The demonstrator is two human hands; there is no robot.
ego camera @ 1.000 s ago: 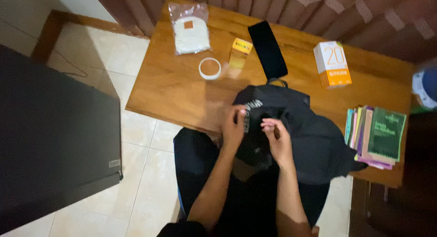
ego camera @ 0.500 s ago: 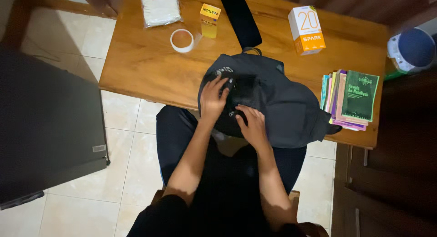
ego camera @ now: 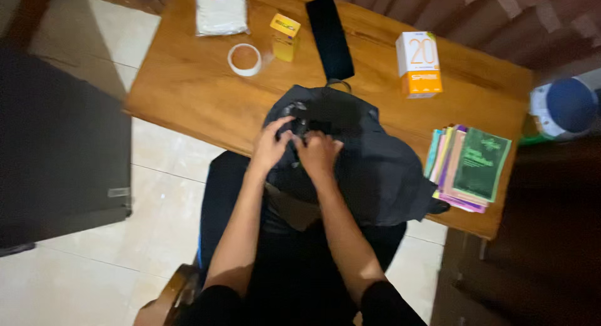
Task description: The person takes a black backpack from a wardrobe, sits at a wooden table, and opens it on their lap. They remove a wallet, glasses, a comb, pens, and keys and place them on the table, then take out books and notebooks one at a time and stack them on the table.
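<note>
A wooden table [ego camera: 188, 88] is seen carrying it all: a black backpack [ego camera: 375, 169] is slumped over the near edge, a stack of books [ego camera: 469, 169] is laid at the right end, and a white-and-orange box [ego camera: 418, 63], a black pouch [ego camera: 330, 35], a small yellow box [ego camera: 283, 35], a tape roll [ego camera: 244, 59] and a clear bag [ego camera: 219, 12] are spread along the far side.

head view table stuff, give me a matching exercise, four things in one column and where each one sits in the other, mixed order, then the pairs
Things:
1. black backpack
2. roll of tape
3. stack of books
4. white and orange box

Places:
A. right end of the table, near edge
B. standing beyond the backpack, toward the right
C. under both hands at the near edge
D. far left part, beside the small yellow box

Pairs: 1-C, 2-D, 3-A, 4-B
</note>
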